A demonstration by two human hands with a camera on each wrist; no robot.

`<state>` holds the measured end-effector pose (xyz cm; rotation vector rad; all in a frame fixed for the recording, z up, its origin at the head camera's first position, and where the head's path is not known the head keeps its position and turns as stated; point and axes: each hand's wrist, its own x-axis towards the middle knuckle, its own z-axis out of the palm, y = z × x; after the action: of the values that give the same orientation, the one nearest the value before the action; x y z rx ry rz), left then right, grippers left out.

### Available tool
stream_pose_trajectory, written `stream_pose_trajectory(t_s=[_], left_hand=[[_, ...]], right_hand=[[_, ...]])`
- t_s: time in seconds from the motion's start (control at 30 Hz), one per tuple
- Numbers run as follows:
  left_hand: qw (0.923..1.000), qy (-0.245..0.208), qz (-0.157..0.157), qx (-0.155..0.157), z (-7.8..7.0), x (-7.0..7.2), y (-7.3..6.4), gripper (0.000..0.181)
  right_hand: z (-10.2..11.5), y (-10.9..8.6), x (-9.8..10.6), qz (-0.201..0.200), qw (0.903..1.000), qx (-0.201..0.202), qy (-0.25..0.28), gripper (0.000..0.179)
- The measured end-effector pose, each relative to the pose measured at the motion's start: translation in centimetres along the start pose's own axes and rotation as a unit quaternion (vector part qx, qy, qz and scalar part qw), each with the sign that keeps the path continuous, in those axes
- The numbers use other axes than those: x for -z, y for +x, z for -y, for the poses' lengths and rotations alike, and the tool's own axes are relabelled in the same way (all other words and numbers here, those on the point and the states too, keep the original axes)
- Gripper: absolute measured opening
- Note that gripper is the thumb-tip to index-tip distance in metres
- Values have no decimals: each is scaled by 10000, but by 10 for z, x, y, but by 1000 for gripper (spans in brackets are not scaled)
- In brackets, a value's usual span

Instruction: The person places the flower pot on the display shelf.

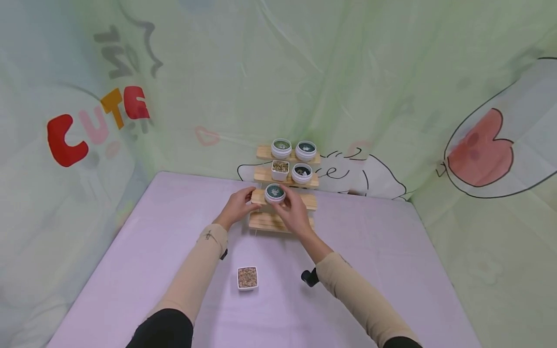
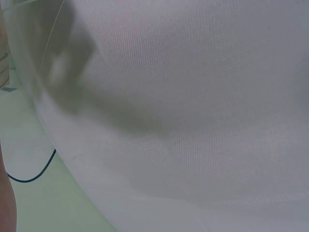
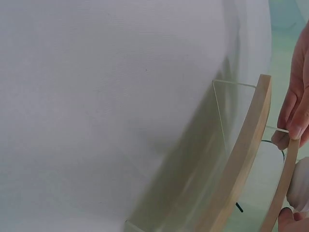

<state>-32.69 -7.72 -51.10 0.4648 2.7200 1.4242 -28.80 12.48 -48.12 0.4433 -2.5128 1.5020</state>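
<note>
A wooden tiered stand has several light wooden shelves on thin clear supports. My right hand [image 1: 293,212] holds a small round white pot [image 1: 275,199] with dark green contents at the left part of the third shelf [image 1: 306,201] from the top. My left hand [image 1: 238,208] pinches that shelf's left end between thumb and fingers. In the right wrist view, the left hand [image 3: 298,96] grips the shelf end [image 3: 285,179], and the white pot [image 3: 299,186] is partly cut off by the frame edge. The left wrist view shows mostly pale cloth [image 2: 183,121].
On the top shelf [image 1: 263,152] stand two round white pots [image 1: 281,152] [image 1: 306,154]. A square gravel-filled pot [image 1: 280,176] and a round pot [image 1: 301,179] share the second. The lowest shelf [image 1: 267,222] sits in front. Another square pot [image 1: 247,278] stands on the lilac cloth.
</note>
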Motion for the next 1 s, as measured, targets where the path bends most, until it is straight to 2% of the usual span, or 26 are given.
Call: stream_pose_trajectory(t_s=[0.17, 0.47, 0.73, 1.0], left_hand=[[10000, 14, 28, 61, 0, 0, 1, 70], [9999, -76, 29, 111, -2, 1, 0, 71], [9999, -33, 16, 144, 0, 0, 1, 71], [9999, -49, -1, 100, 1, 0, 1, 70]], right_hand=[[1, -10, 3, 41, 9995, 299, 92, 63], [7, -38, 6, 259, 9996, -80, 93, 62], [8, -66, 5, 465, 9986, 83, 223, 60], [13, -95, 2, 991, 9948, -47, 238, 58]])
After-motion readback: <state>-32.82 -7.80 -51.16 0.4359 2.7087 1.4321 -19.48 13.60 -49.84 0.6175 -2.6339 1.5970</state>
